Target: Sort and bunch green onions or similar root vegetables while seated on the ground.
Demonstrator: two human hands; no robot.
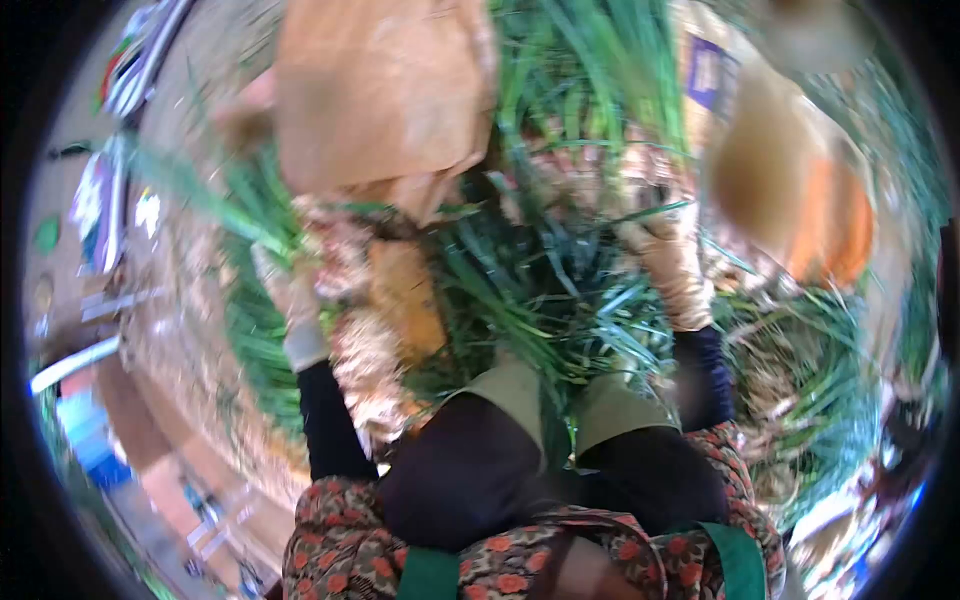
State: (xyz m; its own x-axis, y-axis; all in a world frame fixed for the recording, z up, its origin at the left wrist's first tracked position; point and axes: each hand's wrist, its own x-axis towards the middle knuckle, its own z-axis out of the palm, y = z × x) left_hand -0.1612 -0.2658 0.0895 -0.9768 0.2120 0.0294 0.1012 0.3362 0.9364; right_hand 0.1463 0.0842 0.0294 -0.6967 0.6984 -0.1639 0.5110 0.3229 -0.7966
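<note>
My left hand (pixel 289 293), in a pale glove, is closed around a bunch of green onions (pixel 272 212). Its leaves point up and left, and the pale root ends lie to the right of the hand. More root ends (pixel 362 370) are piled beside that wrist. My right hand (pixel 668 262), gloved too, rests at the right edge of a heap of loose green leaves (pixel 540 270). Blur smears its fingers, so whether they grip anything does not show. Another bundle of green onions (pixel 590 75) lies just beyond it, roots toward me.
A large brown cardboard piece (pixel 385 95) stands ahead of me, with a yellowish board (pixel 407 300) nearer. An orange-and-tan sack (pixel 835 215) is at the right, above scattered leaves and roots (pixel 785 390). Blurred blobs cover part of the upper right.
</note>
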